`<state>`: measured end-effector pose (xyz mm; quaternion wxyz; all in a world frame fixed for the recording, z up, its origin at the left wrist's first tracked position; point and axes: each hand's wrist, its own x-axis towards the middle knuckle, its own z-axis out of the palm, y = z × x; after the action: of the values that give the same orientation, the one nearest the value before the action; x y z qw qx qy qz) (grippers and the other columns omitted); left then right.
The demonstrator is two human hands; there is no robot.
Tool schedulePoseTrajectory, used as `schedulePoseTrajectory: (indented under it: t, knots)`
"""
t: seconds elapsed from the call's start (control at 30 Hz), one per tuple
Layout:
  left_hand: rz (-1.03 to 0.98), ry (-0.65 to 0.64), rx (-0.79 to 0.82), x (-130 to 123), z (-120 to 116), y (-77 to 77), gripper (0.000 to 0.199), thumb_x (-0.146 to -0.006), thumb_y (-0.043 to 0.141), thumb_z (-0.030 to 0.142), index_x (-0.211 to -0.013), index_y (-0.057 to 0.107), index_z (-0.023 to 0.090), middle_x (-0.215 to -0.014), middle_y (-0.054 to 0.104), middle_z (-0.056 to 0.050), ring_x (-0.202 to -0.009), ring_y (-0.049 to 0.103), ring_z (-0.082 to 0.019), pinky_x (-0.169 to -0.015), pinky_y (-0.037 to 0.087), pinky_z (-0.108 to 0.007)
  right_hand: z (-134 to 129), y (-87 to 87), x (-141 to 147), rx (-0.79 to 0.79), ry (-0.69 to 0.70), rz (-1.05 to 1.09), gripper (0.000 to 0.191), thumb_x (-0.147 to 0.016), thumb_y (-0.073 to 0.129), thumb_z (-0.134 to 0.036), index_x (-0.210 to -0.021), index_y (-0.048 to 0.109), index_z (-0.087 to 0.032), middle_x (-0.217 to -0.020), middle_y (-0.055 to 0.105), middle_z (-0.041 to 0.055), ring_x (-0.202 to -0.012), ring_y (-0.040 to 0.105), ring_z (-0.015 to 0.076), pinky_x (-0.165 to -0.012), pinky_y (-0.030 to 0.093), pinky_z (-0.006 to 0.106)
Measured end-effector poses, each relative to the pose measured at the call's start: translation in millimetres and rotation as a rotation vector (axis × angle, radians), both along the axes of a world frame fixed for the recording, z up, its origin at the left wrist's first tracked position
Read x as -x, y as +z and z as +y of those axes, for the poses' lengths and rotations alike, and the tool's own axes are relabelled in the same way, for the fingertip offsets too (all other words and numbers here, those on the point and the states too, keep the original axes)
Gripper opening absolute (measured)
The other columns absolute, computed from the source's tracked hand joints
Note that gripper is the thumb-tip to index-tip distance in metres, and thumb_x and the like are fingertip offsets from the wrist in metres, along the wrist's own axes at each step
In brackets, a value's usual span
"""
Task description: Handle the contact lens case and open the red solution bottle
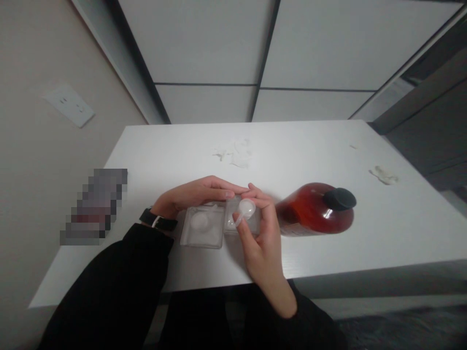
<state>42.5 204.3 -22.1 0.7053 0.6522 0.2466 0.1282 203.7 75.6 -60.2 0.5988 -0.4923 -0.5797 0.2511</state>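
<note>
Sleeve (109,287), clear container (202,233), white table (310,150) (marked).

Open for passage behind the left hand (200,192) and right hand (265,243), across the far strip of the bench (299,146). Blocked just right of the right hand by a red-brown bottle (310,211); open beyond it, toward the right edge. Tight between the hands, taken up by a clear square case (204,237). Obstructed at far left by a blurred oblong object (95,206), passable between it and the left hand.

Box (202,236) clear smooth plastic; small scoop (247,208) plastic; bottle (308,211) glossy, translucent; tabletop (317,150) smooth; sleeve (113,279) matt cloth
</note>
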Motion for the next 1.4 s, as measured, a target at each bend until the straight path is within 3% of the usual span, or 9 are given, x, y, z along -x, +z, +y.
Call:
schedulePoseTrajectory:
  t: [0.17, 0.33, 0.7, 0.83, 0.93, 1.03, 1.17, 1.27, 1.4]
  knots:
    - [0.042, 0.007, -0.005, 0, 0, 0.2, 0.035, -0.093, 0.073, 0.048, -0.113, 0.081, 0.020, -0.118, 0.081, -0.007, -0.112, 0.072, -0.023, -0.109, 0.050, -0.036, 1, -0.4, -1, -0.034, 0.013, -0.103, 0.032, -0.105, 0.055, -0.029, -0.137, 0.057, -0.032, -0.140, 0.066, 0.0058, -0.145, 0.052, 0.0273, -0.119, 0.045, 0.058]
    - [-0.003, -0.019, -0.005, 0, 2, -1.1, 0.031, -0.093, 0.073, 0.045, -0.111, 0.082, 0.022, -0.119, 0.081, -0.006, -0.124, 0.068, -0.023, -0.115, 0.044, -0.034, 2, 2.6, -2, -0.041, 0.021, -0.097, 0.020, -0.106, 0.054, -0.030, -0.124, 0.061, -0.030, -0.130, 0.069, 0.0050, -0.142, 0.054, 0.0271, -0.120, 0.044, 0.058]
    - [-0.028, -0.023, 0.000, -3, 2, 1.3, 0.033, -0.091, 0.074, 0.047, -0.108, 0.082, 0.020, -0.114, 0.081, -0.008, -0.119, 0.069, -0.024, -0.108, 0.049, -0.035, 5, 2.7, -4, -0.023, 0.048, -0.056, 0.014, -0.103, 0.058, -0.029, -0.117, 0.060, -0.029, -0.119, 0.070, 0.0040, -0.141, 0.055, 0.0272, -0.121, 0.043, 0.059]
    - [0.047, 0.021, -0.025, -1, 1, 0.3, 0.033, -0.090, 0.074, 0.045, -0.106, 0.082, 0.018, -0.097, 0.080, -0.006, -0.089, 0.070, -0.019, -0.081, 0.054, -0.028, 3, 1.9, -6, -0.032, 0.060, -0.089, 0.027, -0.103, 0.057, -0.029, -0.130, 0.060, -0.031, -0.133, 0.070, 0.0041, -0.143, 0.054, 0.0274, -0.121, 0.043, 0.058]
    - [0.087, 0.030, -0.010, 0, 0, -1.6, 0.035, -0.090, 0.073, 0.046, -0.107, 0.081, 0.016, -0.080, 0.075, -0.002, -0.065, 0.059, -0.013, -0.062, 0.046, -0.023, 1, 2.0, -8, -0.011, 0.069, -0.098, 0.036, -0.104, 0.056, -0.031, -0.140, 0.057, -0.032, -0.141, 0.067, 0.0050, -0.146, 0.052, 0.0279, -0.120, 0.044, 0.057]
    - [0.054, 0.014, -0.018, -1, 1, -3.1, 0.036, -0.089, 0.074, 0.050, -0.104, 0.082, 0.019, -0.086, 0.078, -0.003, -0.076, 0.068, -0.017, -0.071, 0.053, -0.026, 1, 2.4, -8, -0.018, 0.079, -0.100, 0.034, -0.105, 0.054, -0.031, -0.139, 0.058, -0.032, -0.141, 0.067, 0.0051, -0.146, 0.052, 0.0280, -0.121, 0.043, 0.058]
    - [-0.010, 0.001, -0.127, -3, 4, 0.2, 0.033, -0.091, 0.074, 0.051, -0.107, 0.083, 0.023, -0.117, 0.081, -0.007, -0.120, 0.072, -0.027, -0.106, 0.055, -0.037, 2, 4.1, -7, -0.049, 0.083, -0.093, 0.024, -0.105, 0.053, -0.029, -0.127, 0.062, -0.030, -0.131, 0.070, 0.0046, -0.142, 0.055, 0.0278, -0.122, 0.041, 0.059]
    - [-0.038, 0.186, -0.182, 4, -9, 5.0, 0.033, -0.100, 0.064, 0.047, -0.118, 0.080, 0.025, -0.135, 0.075, -0.007, -0.132, 0.067, -0.026, -0.119, 0.047, -0.043, 3, 5.4, -6, -0.060, 0.083, -0.092, 0.020, -0.104, 0.052, -0.028, -0.122, 0.061, -0.029, -0.126, 0.070, 0.0053, -0.137, 0.057, 0.0283, -0.121, 0.041, 0.060]
    - [-0.112, 0.765, -0.356, 24, -61, 8.0, 0.033, -0.105, 0.057, 0.044, -0.126, 0.074, 0.027, -0.133, 0.075, -0.006, -0.128, 0.069, -0.025, -0.123, 0.043, -0.046, 2, 6.2, -7, -0.045, 0.080, -0.087, 0.019, -0.103, 0.053, -0.030, -0.120, 0.061, -0.028, -0.125, 0.070, 0.0068, -0.139, 0.056, 0.0301, -0.118, 0.043, 0.060]
